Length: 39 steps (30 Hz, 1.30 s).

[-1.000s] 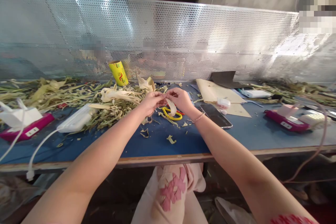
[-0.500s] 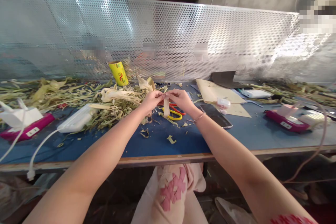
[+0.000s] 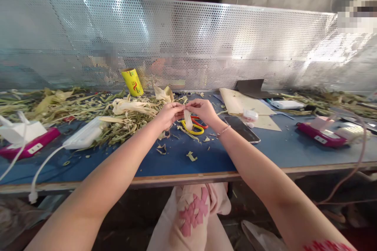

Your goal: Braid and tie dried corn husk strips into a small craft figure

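A pale strip of dried husk (image 3: 188, 119) hangs from the pinched fingertips of my left hand (image 3: 171, 113) and my right hand (image 3: 203, 110), which meet above the blue table. Both hands are closed on its upper end; the fingertips hide that part. Just behind and below the strip lie scissors with yellow and red handles (image 3: 196, 130), partly covered by it. To the left of my left hand is a heap of dried husks (image 3: 132, 108). Small torn scraps (image 3: 192, 156) lie nearer the table edge.
A yellow roll (image 3: 132, 82) stands tilted before the perforated metal screen (image 3: 188, 35). Right of my hands lie a phone (image 3: 243, 129), a white earphone case (image 3: 250, 115) and beige sheets (image 3: 244, 102). Magenta power strips (image 3: 319, 138) and a white charger (image 3: 84, 133) with cables sit toward both sides.
The husk strip's lower end has swung slightly right and its surface has turned. My left fingers have straightened a little; both hands remain together in nearly the same place.
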### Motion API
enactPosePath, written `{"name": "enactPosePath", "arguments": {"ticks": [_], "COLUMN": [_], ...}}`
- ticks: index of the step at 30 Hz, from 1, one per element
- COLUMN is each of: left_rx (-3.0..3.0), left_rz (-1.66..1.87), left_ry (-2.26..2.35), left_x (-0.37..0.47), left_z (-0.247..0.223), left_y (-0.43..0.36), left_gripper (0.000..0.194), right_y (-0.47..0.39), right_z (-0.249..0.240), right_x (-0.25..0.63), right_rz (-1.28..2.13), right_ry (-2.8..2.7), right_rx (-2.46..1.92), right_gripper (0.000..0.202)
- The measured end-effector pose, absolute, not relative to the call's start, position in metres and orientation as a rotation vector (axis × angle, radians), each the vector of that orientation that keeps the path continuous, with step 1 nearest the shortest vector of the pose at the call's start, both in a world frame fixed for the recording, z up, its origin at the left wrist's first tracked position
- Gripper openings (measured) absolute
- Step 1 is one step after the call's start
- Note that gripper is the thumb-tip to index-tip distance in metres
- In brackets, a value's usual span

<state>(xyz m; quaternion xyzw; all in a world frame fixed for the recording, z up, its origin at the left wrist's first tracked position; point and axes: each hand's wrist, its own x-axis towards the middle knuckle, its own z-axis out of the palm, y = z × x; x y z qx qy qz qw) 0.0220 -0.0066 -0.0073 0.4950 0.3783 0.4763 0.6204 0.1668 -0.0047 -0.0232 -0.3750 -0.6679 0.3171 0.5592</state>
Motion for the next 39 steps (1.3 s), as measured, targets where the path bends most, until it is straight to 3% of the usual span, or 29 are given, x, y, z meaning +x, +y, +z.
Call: {"name": "enactPosePath", "arguments": {"ticks": [10, 18, 28, 39], "left_rx": [1.159, 1.255, 1.252, 1.037], "left_rz": [1.073, 1.076, 1.092, 1.008], "left_ry": [0.856, 0.888, 0.886, 0.826], "left_x": [0.019, 0.018, 0.018, 0.019], "left_z": [-0.009, -0.01, -0.011, -0.002], "left_y": [-0.003, -0.001, -0.002, -0.007], "left_gripper": [0.009, 0.016, 0.007, 0.013], "right_y": [-0.007, -0.01, -0.014, -0.011], "right_z": [-0.021, -0.023, -0.019, -0.02], "right_x": [0.167, 0.164, 0.165, 0.168], "right_rz": [0.627, 0.343, 0.377, 0.321], "right_ry": [-1.639, -1.729, -1.728, -1.803], "right_rx": [-0.966, -0.984, -0.921, -0.828], "right_gripper": [0.009, 0.007, 0.009, 0.013]}}
